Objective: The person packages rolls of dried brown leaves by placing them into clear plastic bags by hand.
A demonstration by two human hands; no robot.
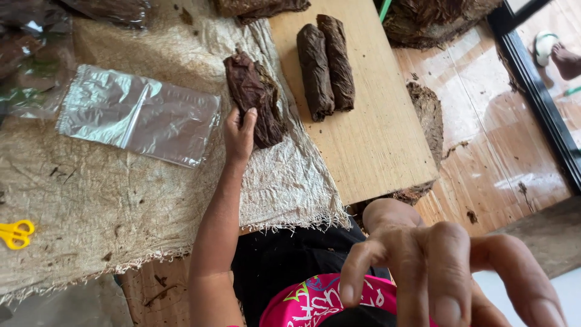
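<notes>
My left hand (239, 132) reaches forward and grips the near end of a dark brown bundle of dried leaves (253, 94), which lies on a burlap cloth (121, 200). Close to the camera at the lower right, my right hand (448, 272) is raised with its fingers spread and nothing in them. Two rolled dark leaf bundles (325, 65) lie side by side on a wooden board (369, 139) just right of the held bundle.
A clear plastic bag (136, 115) lies flat on the cloth to the left. Yellow scissors (15, 233) sit at the left edge. More dark leaves (433, 18) are piled at the top, and leaf scraps (426, 112) lie on the wooden floor beside the board.
</notes>
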